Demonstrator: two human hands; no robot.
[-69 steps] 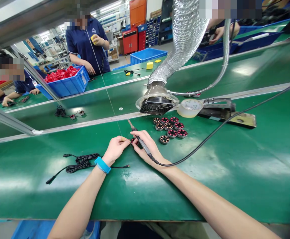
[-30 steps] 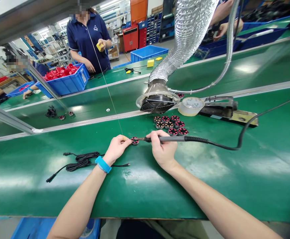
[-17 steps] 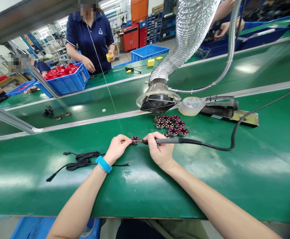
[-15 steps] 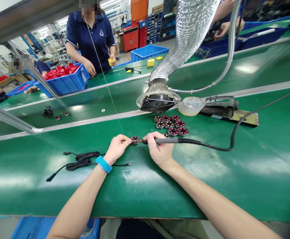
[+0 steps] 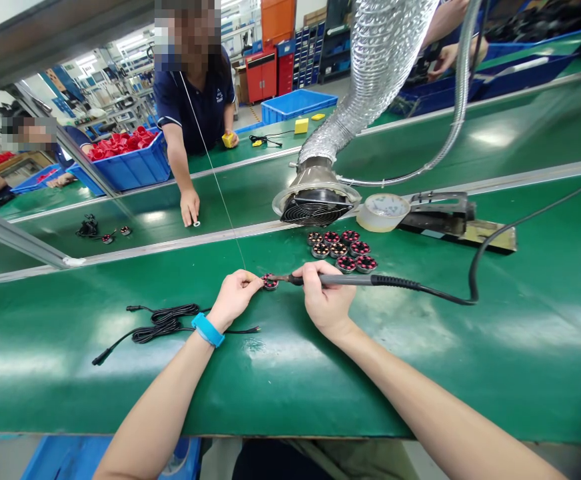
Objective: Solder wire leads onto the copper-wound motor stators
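My right hand (image 5: 329, 301) is closed around the grey handle of a soldering iron (image 5: 363, 280), its tip pointing left at a small round coil part (image 5: 270, 284) with pink-red windings. The tip appears to touch the part's upper side. From above, a thin solder wire (image 5: 219, 179) runs down to my left hand (image 5: 234, 297), whose thumb and fingers are pinched on it at the part's left edge. Several similar round parts (image 5: 339, 251) stand grouped beyond my right hand. Two coiled black cables (image 5: 163, 325) lie left of my left wrist, one with bare wire ends.
A fume extractor fan (image 5: 315, 208) on a silver duct hangs over the bench, beside a tape roll (image 5: 383, 213) and a black metal holder (image 5: 463, 227). Across the rail, a co-worker's hand (image 5: 189, 207) touches a white ring (image 5: 196, 224) on the green belt. A blue bin (image 5: 125, 170) holds red parts.
My right hand and the iron have shifted slightly right, leaving more of the tip in view. My left hand stays put. The co-worker has leaned forward and reached to the white ring.
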